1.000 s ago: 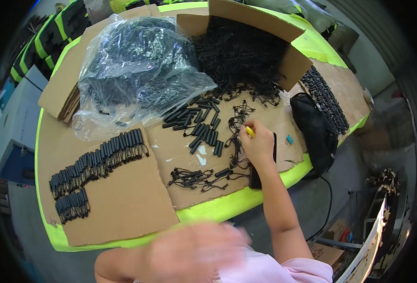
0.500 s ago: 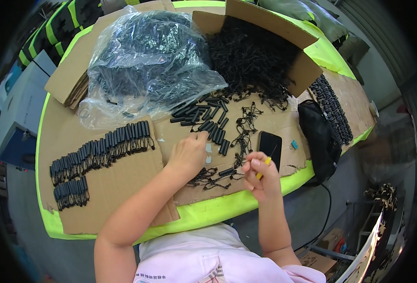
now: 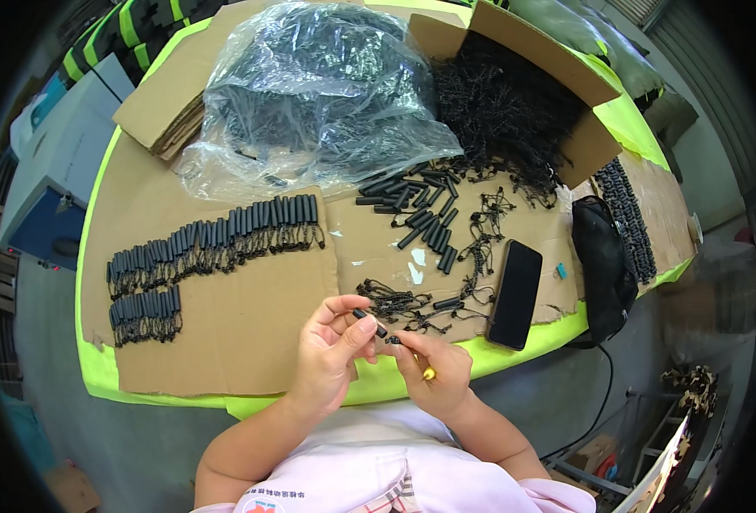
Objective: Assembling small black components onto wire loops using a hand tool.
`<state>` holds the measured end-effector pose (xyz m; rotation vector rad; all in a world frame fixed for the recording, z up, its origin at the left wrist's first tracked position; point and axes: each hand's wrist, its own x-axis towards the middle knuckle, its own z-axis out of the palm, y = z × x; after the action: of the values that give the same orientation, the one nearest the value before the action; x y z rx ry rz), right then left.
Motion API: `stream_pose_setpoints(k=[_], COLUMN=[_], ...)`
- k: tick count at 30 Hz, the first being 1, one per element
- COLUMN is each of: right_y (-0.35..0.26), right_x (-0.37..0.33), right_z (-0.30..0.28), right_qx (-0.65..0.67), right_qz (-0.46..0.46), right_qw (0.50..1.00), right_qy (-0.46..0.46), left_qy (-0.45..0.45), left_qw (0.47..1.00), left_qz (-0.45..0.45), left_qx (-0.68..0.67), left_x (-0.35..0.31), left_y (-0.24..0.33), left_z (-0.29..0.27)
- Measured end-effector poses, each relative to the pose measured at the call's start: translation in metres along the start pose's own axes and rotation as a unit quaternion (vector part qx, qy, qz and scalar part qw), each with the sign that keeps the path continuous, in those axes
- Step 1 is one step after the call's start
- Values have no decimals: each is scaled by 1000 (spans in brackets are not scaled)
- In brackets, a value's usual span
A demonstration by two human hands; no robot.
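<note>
My left hand [image 3: 333,349] pinches a short black tube [image 3: 369,322] between thumb and fingers above the table's front edge. Close against it, my right hand [image 3: 436,369] is closed around a yellow-handled tool [image 3: 429,374], its thin tip hidden. A dark knotted cord end [image 3: 392,340] shows at the right fingertips, beside the tube's end. Just beyond the hands lies a bunch of black knotted cords [image 3: 389,301], with one loose tube [image 3: 447,303] near it. Farther back spreads a pile of loose black tubes [image 3: 429,224].
Rows of corded tubes [image 3: 215,242] lie on cardboard [image 3: 250,329] at left. A clear plastic bag [image 3: 327,94] and an open carton [image 3: 596,81] of black cords stand at the back. A phone [image 3: 515,295] and a black pouch [image 3: 602,269] lie at right.
My left hand has come back from the tube pile with a tube. My right hand has moved left to meet it, still holding the yellow-handled tool. The view has shifted.
</note>
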<state>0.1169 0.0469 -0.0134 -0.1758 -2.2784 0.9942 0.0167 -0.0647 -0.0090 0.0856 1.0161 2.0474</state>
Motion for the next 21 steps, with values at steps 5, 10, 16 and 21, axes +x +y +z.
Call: stream_pose_setpoints(k=[5, 10, 16, 21], right_y=[1, 3, 4, 6], right_x=[3, 1, 2, 2], right_z=[11, 17, 22, 23], right_qx=[-76, -133, -108, -96], right_qz=[-84, -137, -132, -126], right_qw=[992, 979, 981, 982], right_qy=[52, 74, 91, 100], left_qy=[17, 40, 52, 59], left_qw=[999, 986, 980, 981], left_qz=[46, 138, 158, 157], left_qx=[9, 80, 106, 102], left_x=[-9, -13, -13, -13], left_y=[-3, -8, -10, -12], left_z=[-2, -5, -5, -7])
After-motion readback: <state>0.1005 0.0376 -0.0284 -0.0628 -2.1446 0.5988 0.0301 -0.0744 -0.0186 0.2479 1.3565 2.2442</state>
